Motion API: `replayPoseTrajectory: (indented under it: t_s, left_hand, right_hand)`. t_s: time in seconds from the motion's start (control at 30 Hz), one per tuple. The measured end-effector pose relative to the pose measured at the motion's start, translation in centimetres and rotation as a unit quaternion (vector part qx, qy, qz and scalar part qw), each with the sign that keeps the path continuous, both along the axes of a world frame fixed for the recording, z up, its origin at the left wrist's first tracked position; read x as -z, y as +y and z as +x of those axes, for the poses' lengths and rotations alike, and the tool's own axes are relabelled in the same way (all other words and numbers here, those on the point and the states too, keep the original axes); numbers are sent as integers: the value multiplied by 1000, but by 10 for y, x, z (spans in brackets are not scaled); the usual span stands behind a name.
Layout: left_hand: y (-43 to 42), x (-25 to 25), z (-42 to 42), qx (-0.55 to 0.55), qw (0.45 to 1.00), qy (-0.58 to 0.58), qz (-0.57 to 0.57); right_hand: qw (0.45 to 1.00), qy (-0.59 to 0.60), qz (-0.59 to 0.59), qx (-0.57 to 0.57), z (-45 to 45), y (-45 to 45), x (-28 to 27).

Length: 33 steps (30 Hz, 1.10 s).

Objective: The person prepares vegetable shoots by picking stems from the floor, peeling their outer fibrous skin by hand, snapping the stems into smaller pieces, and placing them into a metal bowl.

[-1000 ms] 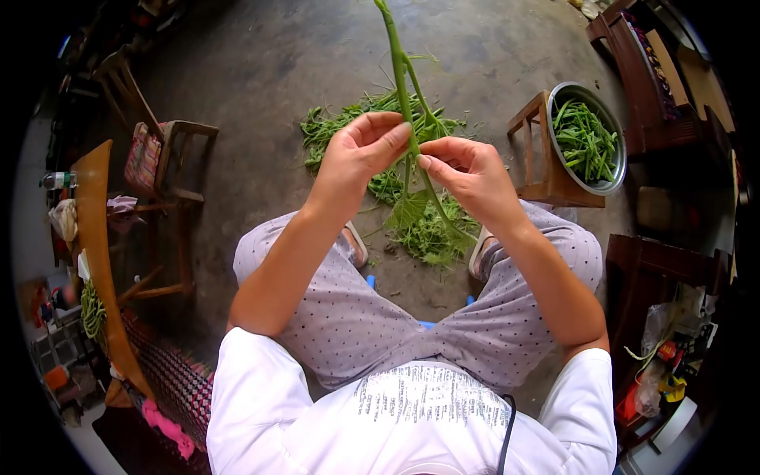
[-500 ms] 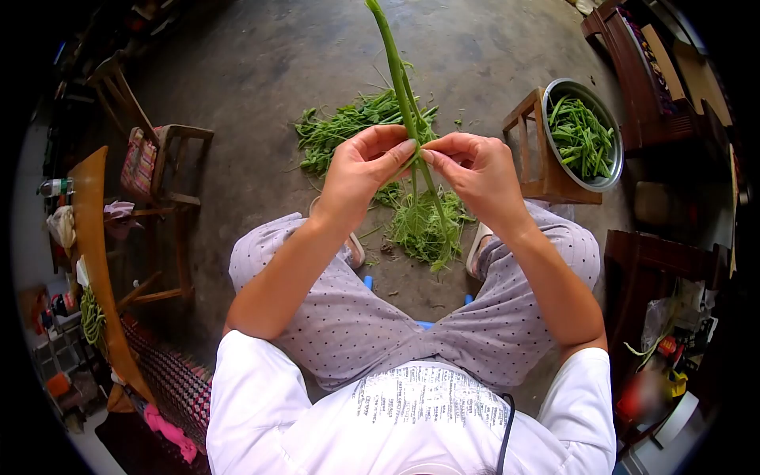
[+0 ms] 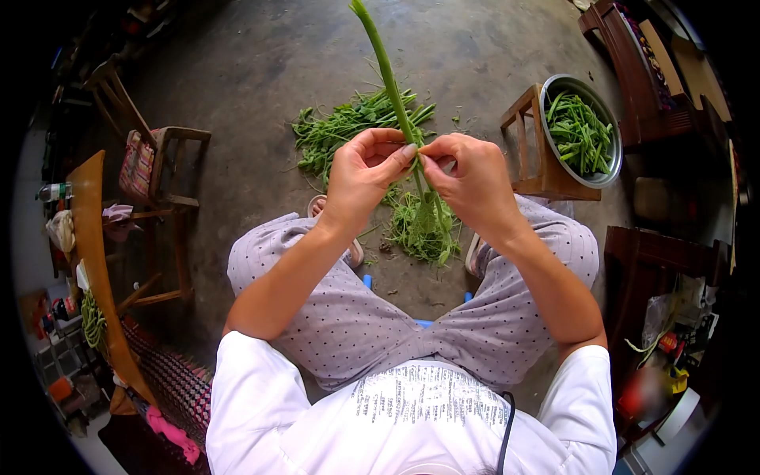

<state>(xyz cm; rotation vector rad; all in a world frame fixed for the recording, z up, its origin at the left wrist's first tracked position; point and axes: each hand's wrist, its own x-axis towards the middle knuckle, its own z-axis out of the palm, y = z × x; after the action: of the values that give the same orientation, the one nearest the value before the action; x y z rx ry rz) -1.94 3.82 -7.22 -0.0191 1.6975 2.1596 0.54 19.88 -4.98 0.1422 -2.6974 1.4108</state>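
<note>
A long green vegetable stem (image 3: 385, 70) points up and away from me, its top leaning left. My left hand (image 3: 366, 176) is closed round its lower part, thumb and fingers pinching it. Right beside it my right hand (image 3: 469, 180) is closed in a pinch at the same spot on the stem; the fingertips hide exactly what they hold. A leafy part (image 3: 428, 212) hangs from the stem below the hands. On the floor beyond lies a heap of leafy green stems (image 3: 348, 123). Nearer, between my feet, is a pile of torn leaves (image 3: 419, 237).
At the right a metal basin (image 3: 609, 176) of cut green stems (image 3: 582, 131) rests on a wooden stool (image 3: 529, 154). A wooden chair (image 3: 162, 158) stands at the left, near a table edge (image 3: 89, 206). Dark wooden furniture (image 3: 633, 87) lines the right side.
The stem has tilted a little further left. The thinner side stem beside its upper part no longer shows there. My right hand has shifted slightly left, its fingers more curled.
</note>
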Motion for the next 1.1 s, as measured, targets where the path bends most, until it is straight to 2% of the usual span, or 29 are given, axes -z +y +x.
replayPoseTrajectory:
  t_s: [0.37, 0.43, 0.53, 0.63, 0.7, 0.73, 0.8, 0.83, 0.87, 0.9, 0.97, 1.0, 1.1]
  left_hand:
    - [2, -6, 1, 15, 999, 36, -4]
    - [0, -4, 0, 65, 996, 53, -24]
    - [2, 4, -2, 76, 995, 63, -6]
    - [2, 6, -2, 74, 996, 37, 37]
    - [0, 5, -3, 75, 997, 28, 24]
    - [-1, 4, -3, 75, 997, 18, 12]
    - [-1, -1, -2, 65, 998, 2, 19]
    - [-1, -4, -2, 54, 998, -15, 25]
    - [-3, -2, -2, 55, 998, -14, 25]
    - [-7, 1, -2, 67, 997, -23, 15]
    - [-11, 5, -2, 79, 996, -32, 5]
    - [-13, 6, -1, 91, 995, -44, 0]
    - [-19, 7, 3, 128, 990, -61, -17]
  right_hand:
    - [1000, 2, 27, -1, 1, 1, -10]
    - [999, 4, 37, 1, 1, 0, -8]
    - [995, 47, 88, 24, 3, -4, -4]
    - [997, 40, 70, 15, 1, -2, -1]
    - [1000, -21, -23, 0, -2, 2, -1]
    - [1000, -19, -22, 1, -4, 4, -1]
    - [989, -79, -128, 3, -8, 11, -2]
    - [982, -142, -124, -26, -12, 18, -4]
    - [982, -141, -123, -25, -15, 22, -4]
    - [941, -220, -258, -10, -18, 26, -4]
    - [817, -328, -475, 0, -20, 34, -8]
    - [817, -328, -475, 0, -21, 37, -5]
    - [690, -346, -635, -31, -30, 49, 7]
